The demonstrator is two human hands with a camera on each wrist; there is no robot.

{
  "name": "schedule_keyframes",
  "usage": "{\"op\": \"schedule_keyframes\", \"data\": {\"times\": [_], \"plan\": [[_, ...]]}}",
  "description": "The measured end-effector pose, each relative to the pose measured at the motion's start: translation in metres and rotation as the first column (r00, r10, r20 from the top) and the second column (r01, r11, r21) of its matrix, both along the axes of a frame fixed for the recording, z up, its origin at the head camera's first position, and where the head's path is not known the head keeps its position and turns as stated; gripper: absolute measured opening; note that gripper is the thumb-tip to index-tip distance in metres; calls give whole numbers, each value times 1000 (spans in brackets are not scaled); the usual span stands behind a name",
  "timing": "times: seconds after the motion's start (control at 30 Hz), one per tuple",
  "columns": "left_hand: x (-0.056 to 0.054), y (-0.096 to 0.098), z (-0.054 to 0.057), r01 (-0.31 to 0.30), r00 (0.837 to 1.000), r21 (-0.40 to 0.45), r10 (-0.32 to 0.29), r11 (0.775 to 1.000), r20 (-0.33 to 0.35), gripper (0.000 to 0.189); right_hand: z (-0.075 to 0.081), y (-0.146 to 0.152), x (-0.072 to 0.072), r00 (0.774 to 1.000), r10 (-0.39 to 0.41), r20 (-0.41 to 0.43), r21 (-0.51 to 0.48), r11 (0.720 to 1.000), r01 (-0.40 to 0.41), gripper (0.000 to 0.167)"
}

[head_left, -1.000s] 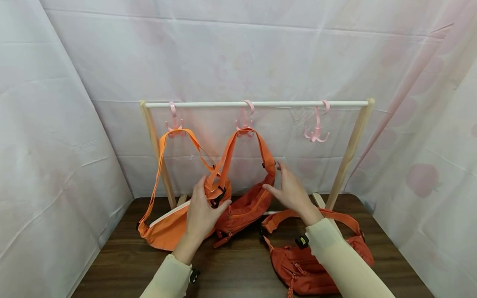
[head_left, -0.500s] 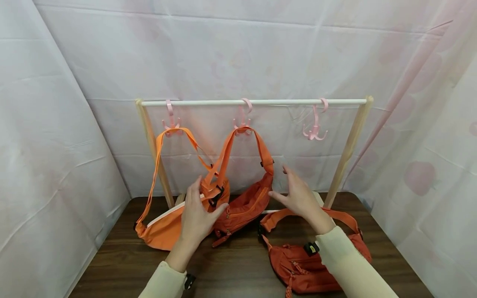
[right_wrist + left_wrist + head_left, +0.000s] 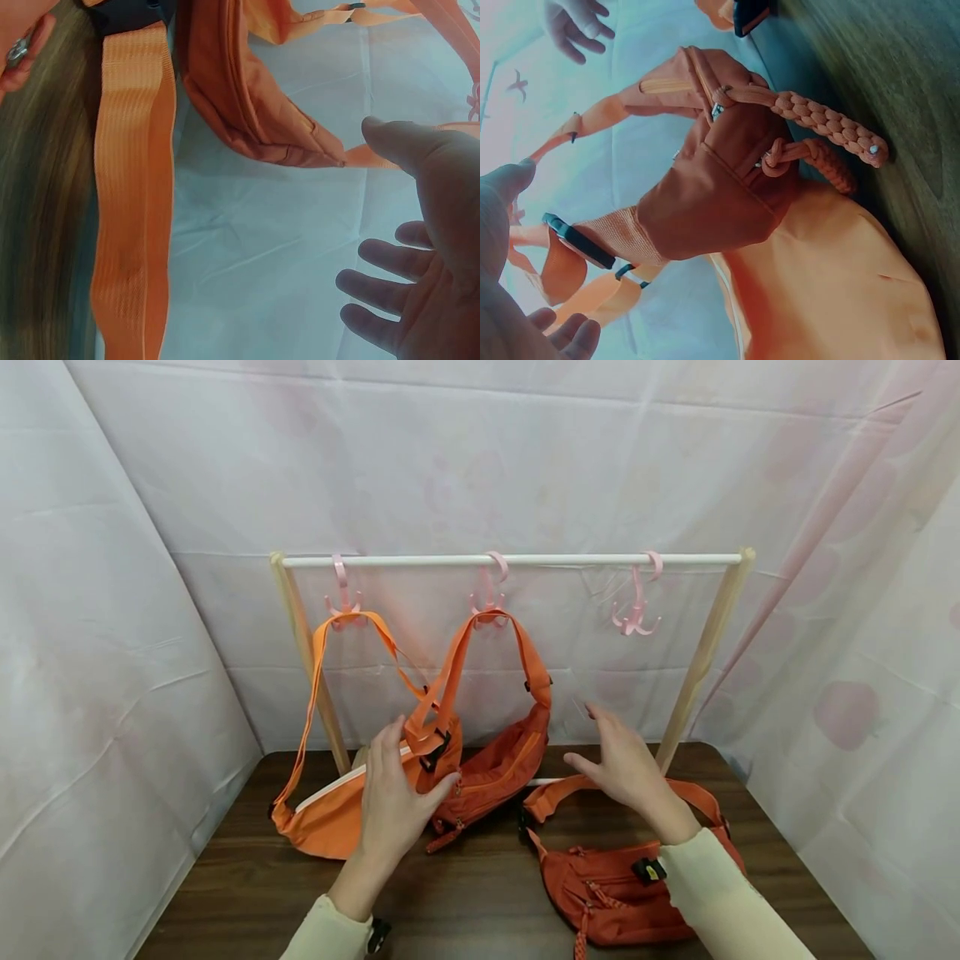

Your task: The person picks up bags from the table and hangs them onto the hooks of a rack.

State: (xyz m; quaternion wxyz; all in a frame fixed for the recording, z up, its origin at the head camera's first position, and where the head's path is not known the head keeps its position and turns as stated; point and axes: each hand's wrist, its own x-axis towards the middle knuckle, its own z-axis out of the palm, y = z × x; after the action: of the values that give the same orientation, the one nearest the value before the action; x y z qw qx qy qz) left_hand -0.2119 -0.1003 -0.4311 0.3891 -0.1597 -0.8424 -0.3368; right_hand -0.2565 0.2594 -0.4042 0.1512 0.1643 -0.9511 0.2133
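Note:
A rust-red waist bag (image 3: pixel 498 772) hangs by its orange strap from the middle pink hook (image 3: pixel 489 602), its body tilted. My left hand (image 3: pixel 395 793) is beside the bag's black buckle (image 3: pixel 435 752), thumb and fingers spread around nothing. In the left wrist view the bag's braided zipper pulls (image 3: pixel 832 127) dangle above the wood. My right hand (image 3: pixel 628 770) is held apart to the bag's right, fingers extended and holding nothing. Partly behind my left hand, a brighter orange bag (image 3: pixel 326 827) with a white zipper hangs from the left pink hook (image 3: pixel 345 602).
Another rust-red waist bag (image 3: pixel 600 893) lies on the dark wooden table (image 3: pixel 465 910) under my right forearm. A third pink hook (image 3: pixel 636 610) hangs from the white rail (image 3: pixel 570 560) between wooden posts. Pale curtains surround the table.
My right hand has drawn away from the middle bag, moving right. The left hand has shifted slightly left, its fingers leaving the strap by the buckle. Both hanging bags stay on their hooks.

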Motion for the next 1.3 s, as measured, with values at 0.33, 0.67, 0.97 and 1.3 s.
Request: {"op": "schedule_keyframes", "data": {"times": [0.33, 0.67, 0.97, 1.3], "plan": [[9, 4, 1, 6, 994, -93, -16, 996, -111, 115, -10, 23, 6, 1000, -27, 6, 36, 999, 27, 91], [19, 21, -7, 48, 981, -189, -82, 981, -178, 101, -24, 45, 7, 999, -45, -18, 92, 995, 47, 85], [21, 36, -14, 155, 976, -307, -193, 939, -99, 84, -32, 60, 6, 999, -45, -19, 150, 988, 47, 76], [21, 48, -24, 226, 967, -364, -253, 904, -28, 78, -42, 75, 2, 1000, -8, 0, 224, 975, 8, 68]]}}
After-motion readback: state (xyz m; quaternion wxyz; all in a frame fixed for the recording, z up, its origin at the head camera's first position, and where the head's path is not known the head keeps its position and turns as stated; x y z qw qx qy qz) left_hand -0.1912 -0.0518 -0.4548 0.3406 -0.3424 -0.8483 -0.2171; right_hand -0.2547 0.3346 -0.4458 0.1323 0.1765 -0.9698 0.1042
